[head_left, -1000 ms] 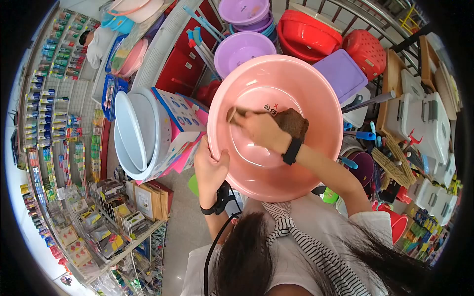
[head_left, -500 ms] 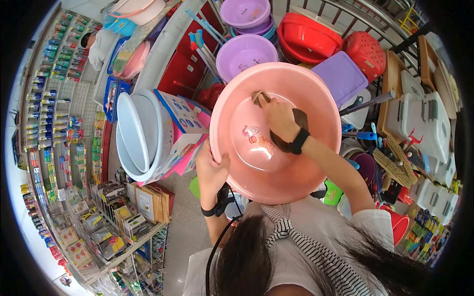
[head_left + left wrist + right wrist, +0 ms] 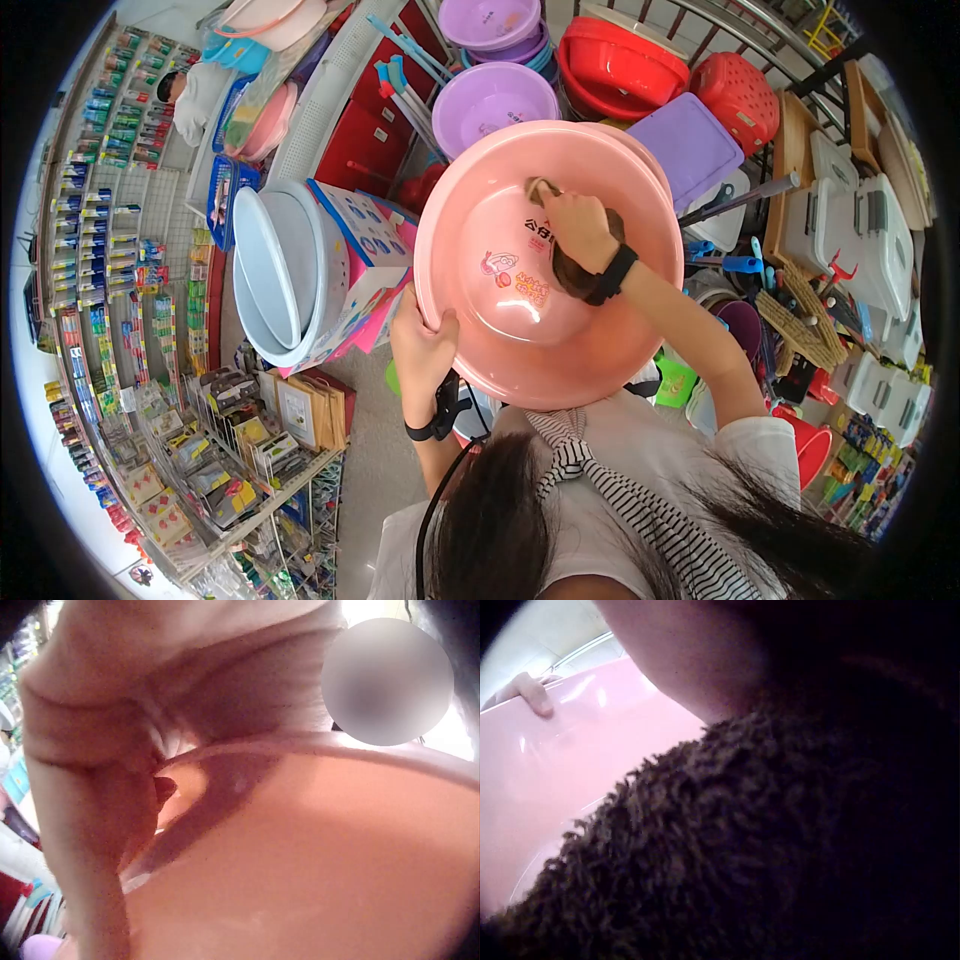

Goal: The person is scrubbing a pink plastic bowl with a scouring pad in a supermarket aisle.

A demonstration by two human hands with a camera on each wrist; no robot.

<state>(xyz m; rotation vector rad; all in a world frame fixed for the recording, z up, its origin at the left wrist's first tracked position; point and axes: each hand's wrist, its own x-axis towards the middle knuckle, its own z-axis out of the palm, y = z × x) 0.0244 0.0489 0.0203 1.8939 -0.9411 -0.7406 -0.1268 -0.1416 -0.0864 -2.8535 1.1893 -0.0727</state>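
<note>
Basin-holding posture in a shop aisle, seen from above. The left hand grips the near-left rim of the pink basin: the thumb lies over the inner edge and the fingers curl behind the outer wall. The left wrist view shows the same left hand hooked over the lip of the pink basin. The basin is held in the air in front of the person's chest and tilted so that its open side faces the head camera; it rests on no surface.

The right hand is inside the bowl, on its upper wall, with fingers closed round a brown cloth. One end of the cloth projects beyond the fingertips against the pink wall; the rest hangs beside the wrist. In the right wrist view the brown cloth fills most of the frame, with the basin's inner wall behind it and fingers of the left hand on the far rim.

Printed stickers lie on the bowl floor, just left of the cloth. Beyond the basin are purple basins, red tubs, a red basket and a purple lid. A stack of pale basins stands on edge to the left; clear lidded boxes stand to the right.
</note>
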